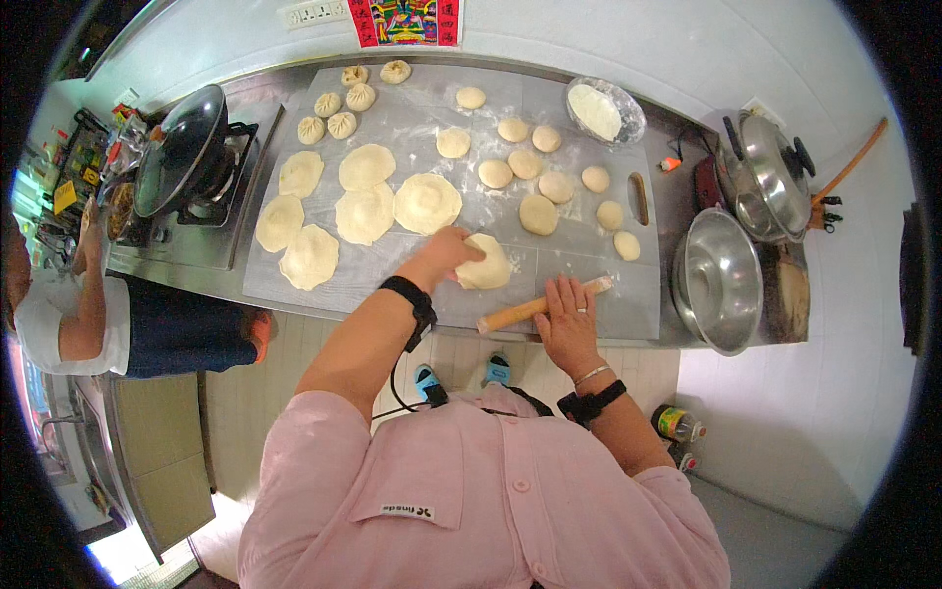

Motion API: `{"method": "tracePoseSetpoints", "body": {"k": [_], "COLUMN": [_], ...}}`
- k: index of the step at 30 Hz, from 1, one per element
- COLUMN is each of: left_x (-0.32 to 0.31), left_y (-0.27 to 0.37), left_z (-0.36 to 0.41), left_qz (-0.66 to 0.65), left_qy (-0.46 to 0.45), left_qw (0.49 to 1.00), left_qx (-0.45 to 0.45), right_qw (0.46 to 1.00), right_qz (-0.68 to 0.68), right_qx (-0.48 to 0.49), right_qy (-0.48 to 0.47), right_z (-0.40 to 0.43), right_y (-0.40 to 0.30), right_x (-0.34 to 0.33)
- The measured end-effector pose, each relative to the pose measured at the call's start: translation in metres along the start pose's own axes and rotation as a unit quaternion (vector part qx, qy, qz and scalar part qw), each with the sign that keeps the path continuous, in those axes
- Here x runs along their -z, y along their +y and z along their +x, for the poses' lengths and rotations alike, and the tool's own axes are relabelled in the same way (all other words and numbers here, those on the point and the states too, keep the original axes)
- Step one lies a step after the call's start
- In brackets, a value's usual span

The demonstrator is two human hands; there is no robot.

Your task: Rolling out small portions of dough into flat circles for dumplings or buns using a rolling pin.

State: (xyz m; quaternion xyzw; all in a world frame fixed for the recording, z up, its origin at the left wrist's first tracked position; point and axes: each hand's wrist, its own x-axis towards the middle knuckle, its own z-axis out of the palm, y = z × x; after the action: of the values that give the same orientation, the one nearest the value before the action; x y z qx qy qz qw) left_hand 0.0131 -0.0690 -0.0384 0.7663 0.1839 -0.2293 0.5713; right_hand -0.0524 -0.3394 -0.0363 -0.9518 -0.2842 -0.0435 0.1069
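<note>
My left hand [449,258] pinches the left edge of a flattened dough round [487,265] near the front of the grey work mat [456,309]. To the right, my right hand [570,320] lies over a wooden rolling pin [511,315], fingers across it and thumb on the near side. Rolled dough wrappers [427,204] lie on the left half of the mat, some overlapping, like the wrapper [309,257] at front left. Several small dough pieces [538,215] are spread over the right half. Pleated buns [341,125] stand at the back left.
A bowl of flour [597,112] stands at the back right. Steel basins [717,280] and a lidded steel pot [773,173] occupy the counter's right end. On the left, a lidded wok [184,151] sits on a gas stove. Another person [81,316] stands beside it.
</note>
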Motion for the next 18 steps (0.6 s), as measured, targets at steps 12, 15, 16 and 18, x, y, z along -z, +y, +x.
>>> {"method": "tracePoseSetpoints", "body": {"k": [12,15,16,18], "left_x": [-0.044,-0.037,-0.031,-0.027], "left_y": [0.034,0.031,0.025,0.017], "left_z": [0.026,0.019,0.021,0.024], "left_qz": [0.216,0.242,0.240,0.237], "left_qy": [0.052,0.071,0.051,0.032], "left_qw": [0.969,0.962,0.965,0.969], "left_qx": [-0.104,-0.108,-0.089,-0.070], "right_qw": [0.994,0.998,0.999,0.998], "right_qz": [-0.052,-0.045,-0.049,-0.054], "right_qx": [-0.043,-0.032,-0.022,-0.010], "right_qy": [0.086,0.026,0.006,-0.015], "right_z": [0.100,0.061,0.044,0.025], "right_y": [0.001,-0.005,-0.006,-0.008], "right_x": [-0.023,-0.009,-0.006,-0.001]}}
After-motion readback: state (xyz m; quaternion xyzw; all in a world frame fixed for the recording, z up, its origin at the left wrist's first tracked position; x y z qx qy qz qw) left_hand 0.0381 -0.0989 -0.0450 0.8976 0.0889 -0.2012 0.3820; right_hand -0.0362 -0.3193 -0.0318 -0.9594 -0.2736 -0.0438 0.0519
